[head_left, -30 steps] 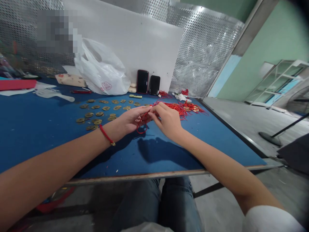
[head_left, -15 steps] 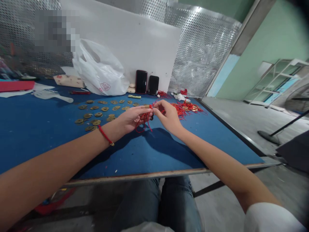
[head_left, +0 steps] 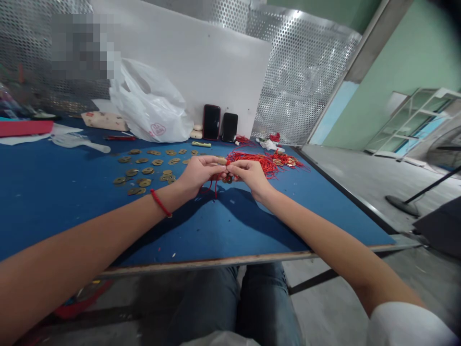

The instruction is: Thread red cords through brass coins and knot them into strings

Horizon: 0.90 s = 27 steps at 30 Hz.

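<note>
Both hands meet above the blue tabletop, fingertips together. My left hand is closed on a red cord, whose loose ends hang below the fingers. My right hand pinches the same cord from the other side, at a small red knot. Dark brass coins show just under the fingertips; the fingers hide most of them. Left of my hands, several brass coins with holes lie in small groups. A heap of red cords lies just behind my right hand.
At the back stand a white plastic bag and two dark phones leaning on a white board. Farther right lie finished-looking corded coins. A clear plastic scoop-like item is at left. The table's front edge runs above my lap.
My right fingers have come down and closed in against the left fingertips. The cord's hanging loop has drawn in, leaving shorter dangling ends, and the coins show more beneath the fingers.
</note>
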{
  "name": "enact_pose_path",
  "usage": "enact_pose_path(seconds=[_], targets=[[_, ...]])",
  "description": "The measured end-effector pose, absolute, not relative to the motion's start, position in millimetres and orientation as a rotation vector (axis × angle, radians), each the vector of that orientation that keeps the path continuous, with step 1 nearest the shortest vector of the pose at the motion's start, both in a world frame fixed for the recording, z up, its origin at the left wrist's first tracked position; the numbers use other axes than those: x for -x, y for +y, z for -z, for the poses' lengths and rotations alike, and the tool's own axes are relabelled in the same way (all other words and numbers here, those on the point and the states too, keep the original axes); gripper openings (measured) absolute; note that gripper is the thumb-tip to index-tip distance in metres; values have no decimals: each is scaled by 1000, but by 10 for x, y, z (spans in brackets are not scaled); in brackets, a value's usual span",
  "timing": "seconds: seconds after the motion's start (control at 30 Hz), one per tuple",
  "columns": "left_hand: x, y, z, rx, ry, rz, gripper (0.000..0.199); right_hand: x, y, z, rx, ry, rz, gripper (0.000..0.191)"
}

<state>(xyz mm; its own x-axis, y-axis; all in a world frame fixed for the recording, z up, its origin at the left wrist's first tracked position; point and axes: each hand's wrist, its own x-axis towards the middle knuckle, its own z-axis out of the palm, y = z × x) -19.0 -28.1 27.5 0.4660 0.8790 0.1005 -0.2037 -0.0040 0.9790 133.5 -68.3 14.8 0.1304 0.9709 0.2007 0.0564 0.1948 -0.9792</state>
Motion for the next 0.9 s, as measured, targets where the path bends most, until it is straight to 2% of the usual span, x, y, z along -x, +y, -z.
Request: enact_pose_path(seconds=[0.27,0.43,0.53,0.63,0.83,0.9], targets=[[209,-227,-293,-1326,712,-836,8,-1325,-663,-128,1136,-1293,-813,19],[208,-204,-343,-1232,712,-630,13,-1365,-641,-115,1167,-1377,-726,21],[210,-189,-364,-1148,666,-562,24,-1374,-645,-137,1170,-1397,-705,19],[225,-176,-369,-1111,658,-565,25,-1375,-661,-170,1160,-1397,-700,17],[254,-151,-312,-1207,632,-651,6,-1362,-686,-198,1145,-1391,-725,17],[252,-150,-295,-1214,661,-693,10,-1346,-696,-203,1155,-1372,-760,18]])
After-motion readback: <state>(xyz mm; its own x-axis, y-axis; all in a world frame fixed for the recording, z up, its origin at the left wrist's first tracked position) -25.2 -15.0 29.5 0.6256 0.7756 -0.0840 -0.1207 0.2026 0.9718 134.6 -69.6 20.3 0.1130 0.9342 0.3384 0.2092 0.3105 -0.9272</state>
